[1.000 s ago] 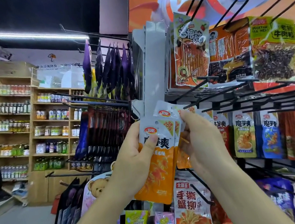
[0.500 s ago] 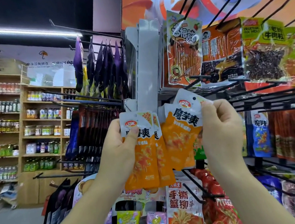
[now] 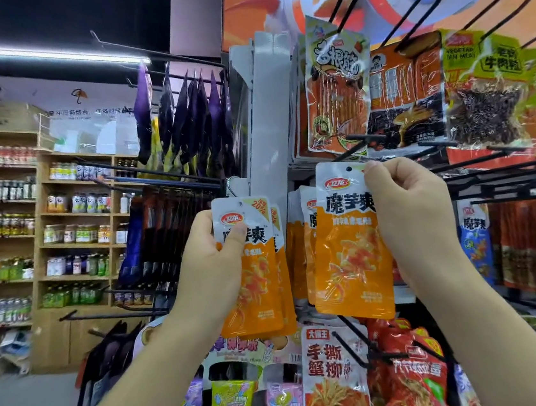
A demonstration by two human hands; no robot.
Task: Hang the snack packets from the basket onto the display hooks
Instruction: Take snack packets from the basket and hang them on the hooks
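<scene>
With fingers [image 3: 377,173] and thumb of the right hand [image 3: 418,219], pinches the top right corner of an orange snack packet [image 3: 350,260] and holds it upright before the rack, its punched hole at the top edge just below the tip of a black hook [image 3: 358,145]; cannot tell whether hook and packet touch. With the left hand [image 3: 208,276], grips a small stack of matching packets [image 3: 260,290], thumb pressed across the front, fingers curled behind and hidden. Holds both lots side by side, apart. Faces more orange packets [image 3: 298,249] hanging just behind the raised one, with larger snack bags [image 3: 337,88] on the row above
</scene>
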